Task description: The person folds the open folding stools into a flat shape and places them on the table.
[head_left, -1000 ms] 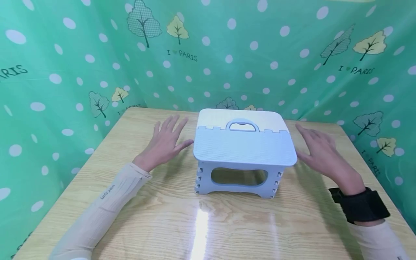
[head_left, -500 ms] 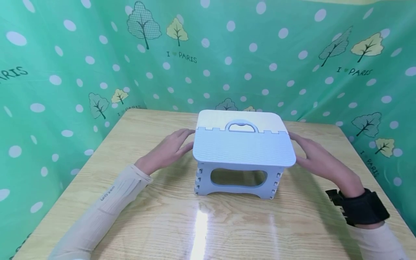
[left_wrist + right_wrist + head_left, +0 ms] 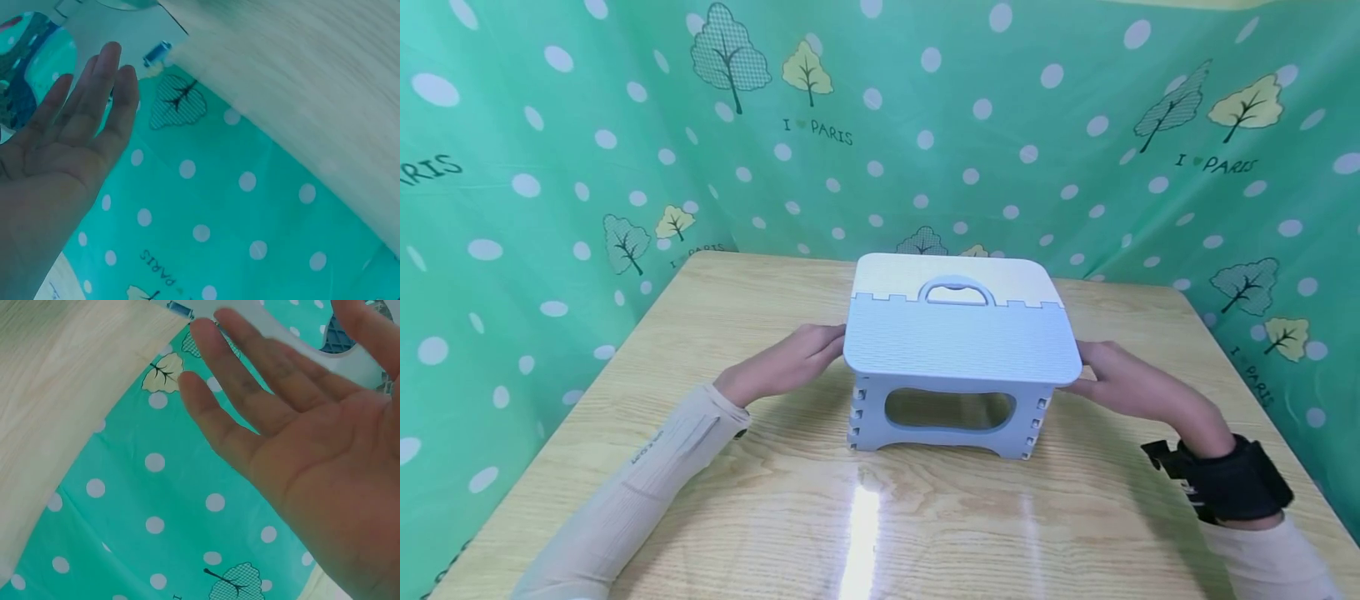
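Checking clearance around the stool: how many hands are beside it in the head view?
2. The left hand is on the left of the stool, and the right hand is on its right. Each is partly hidden by the stool.

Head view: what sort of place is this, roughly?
Probably a makeshift indoor recording corner, though the room beyond is hidden. A green dotted sheet printed with trees hangs behind and beside a wood-grain table, and a small blue-and-white stool stands on that table.
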### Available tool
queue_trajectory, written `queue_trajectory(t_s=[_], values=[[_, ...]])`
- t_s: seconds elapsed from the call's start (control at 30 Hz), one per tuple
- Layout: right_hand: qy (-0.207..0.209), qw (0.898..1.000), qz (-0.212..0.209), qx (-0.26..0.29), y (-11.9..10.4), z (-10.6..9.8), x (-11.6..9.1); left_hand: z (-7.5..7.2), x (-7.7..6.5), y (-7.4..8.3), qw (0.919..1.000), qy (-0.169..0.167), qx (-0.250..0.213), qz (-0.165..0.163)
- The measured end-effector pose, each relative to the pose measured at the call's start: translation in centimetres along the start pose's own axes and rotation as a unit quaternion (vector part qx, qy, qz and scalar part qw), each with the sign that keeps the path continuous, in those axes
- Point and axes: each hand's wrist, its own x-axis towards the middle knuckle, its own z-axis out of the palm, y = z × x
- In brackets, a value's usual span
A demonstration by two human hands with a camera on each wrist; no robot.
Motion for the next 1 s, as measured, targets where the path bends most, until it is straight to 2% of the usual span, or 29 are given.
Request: queue_trajectory(t_s=[0.13,0.37,0.67,0.83,1.0], values=[[-0.023,0.999,-0.011,0.024,-0.1,0.2,-0.1,0.2,-0.1,0.4,0.9991,-0.016,-0.039,-0.001],[-0.034,0.998,-0.013,0.045,-0.4,0.4,-0.2,0.3,-0.2,1.1,0.9931,-0.046,-0.108,0.001],[-0.051,0.994,-0.046,0.09,-0.5,0.7,-0.3,0.5,-0.1,1.2,0.9904,-0.05,-0.129,-0.001],[-0.059,0.99,-0.062,0.113,-0.5,1.2,0.0,0.4,-0.1,1.2,0.9853,-0.066,-0.157,-0.001],[-0.056,0.983,-0.085,0.15,-0.8,1.9,0.5,0.1,-0.3,1.1,0.9871,-0.075,-0.142,0.0]])
